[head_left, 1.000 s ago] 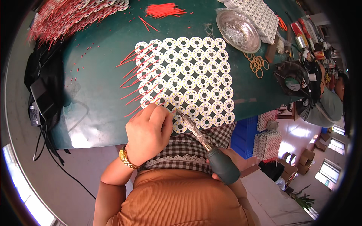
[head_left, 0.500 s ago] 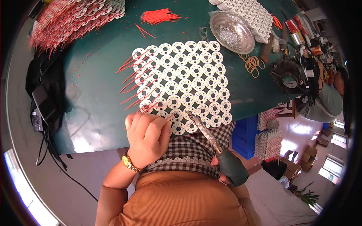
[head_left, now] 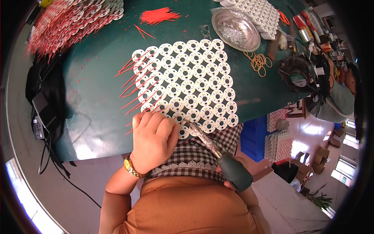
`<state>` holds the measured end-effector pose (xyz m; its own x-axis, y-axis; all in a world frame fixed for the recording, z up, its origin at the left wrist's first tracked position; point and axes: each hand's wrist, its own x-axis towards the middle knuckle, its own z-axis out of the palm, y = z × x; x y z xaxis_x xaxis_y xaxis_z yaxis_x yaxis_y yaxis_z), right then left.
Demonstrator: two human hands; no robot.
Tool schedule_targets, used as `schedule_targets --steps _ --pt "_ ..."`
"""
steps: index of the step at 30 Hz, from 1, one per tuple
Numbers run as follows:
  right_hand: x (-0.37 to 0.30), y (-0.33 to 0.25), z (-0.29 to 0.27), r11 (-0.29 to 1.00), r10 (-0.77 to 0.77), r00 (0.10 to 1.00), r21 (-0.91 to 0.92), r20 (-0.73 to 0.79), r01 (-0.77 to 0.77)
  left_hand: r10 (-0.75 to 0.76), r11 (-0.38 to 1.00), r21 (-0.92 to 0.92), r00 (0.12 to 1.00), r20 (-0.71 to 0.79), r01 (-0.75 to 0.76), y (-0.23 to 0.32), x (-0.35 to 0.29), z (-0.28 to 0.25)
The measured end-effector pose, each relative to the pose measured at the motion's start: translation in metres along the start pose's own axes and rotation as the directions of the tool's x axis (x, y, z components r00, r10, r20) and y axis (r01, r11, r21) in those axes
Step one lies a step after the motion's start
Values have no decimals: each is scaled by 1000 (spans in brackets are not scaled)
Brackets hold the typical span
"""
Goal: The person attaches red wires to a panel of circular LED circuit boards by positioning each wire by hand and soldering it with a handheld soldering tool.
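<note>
A panel of round white LED circuit boards (head_left: 188,87) lies on the green table, joined in rows. Thin red wires (head_left: 130,90) run from its left-hand boards, their loose ends spread leftward. My left hand (head_left: 152,134) is closed over the panel's near left corner, fingertips pinched on a red wire mostly hidden beneath them. In my right hand (head_left: 229,185), largely concealed behind the dark green handle, is a soldering iron (head_left: 235,171). Its tip meets the near row of boards, just right of my left fingers. Whether it touches a pad is too small to tell.
Loose red wires (head_left: 159,16) lie beyond the panel. Wired panels (head_left: 78,21) are heaped at far left. A metal bowl (head_left: 236,31), rubber bands (head_left: 259,62) and a black fan (head_left: 298,76) line the right side. A blue crate (head_left: 253,141) stands beyond the table edge.
The panel sits slightly farther left in the picture. My left hand has turned a little and covers the near left corner more. The soldering iron's tip has shifted left and slightly down, nearer my left fingers.
</note>
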<state>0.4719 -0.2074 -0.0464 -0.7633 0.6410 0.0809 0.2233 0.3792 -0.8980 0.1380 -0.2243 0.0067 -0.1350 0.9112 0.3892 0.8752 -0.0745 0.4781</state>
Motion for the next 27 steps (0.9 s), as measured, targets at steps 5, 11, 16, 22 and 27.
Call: schedule_targets --steps 5,11,16,22,27 --pt "7 -11 0 999 0 999 32 -46 2 -11 1000 -4 1000 9 11 0 0 -1" --pt "14 -16 1 1000 -16 998 -22 -66 15 -5 1000 -4 1000 11 5 -1 0 0" --pt "20 -12 -1 993 -96 995 -65 -29 94 -3 1000 14 1000 25 2 0 0 -1" --pt "19 -14 -3 1000 -6 1000 -29 -8 6 -2 1000 25 1000 29 1 0 -1 0" --pt "17 -11 -5 969 143 987 214 -77 -124 -17 1000 12 999 36 16 1 0 -2"
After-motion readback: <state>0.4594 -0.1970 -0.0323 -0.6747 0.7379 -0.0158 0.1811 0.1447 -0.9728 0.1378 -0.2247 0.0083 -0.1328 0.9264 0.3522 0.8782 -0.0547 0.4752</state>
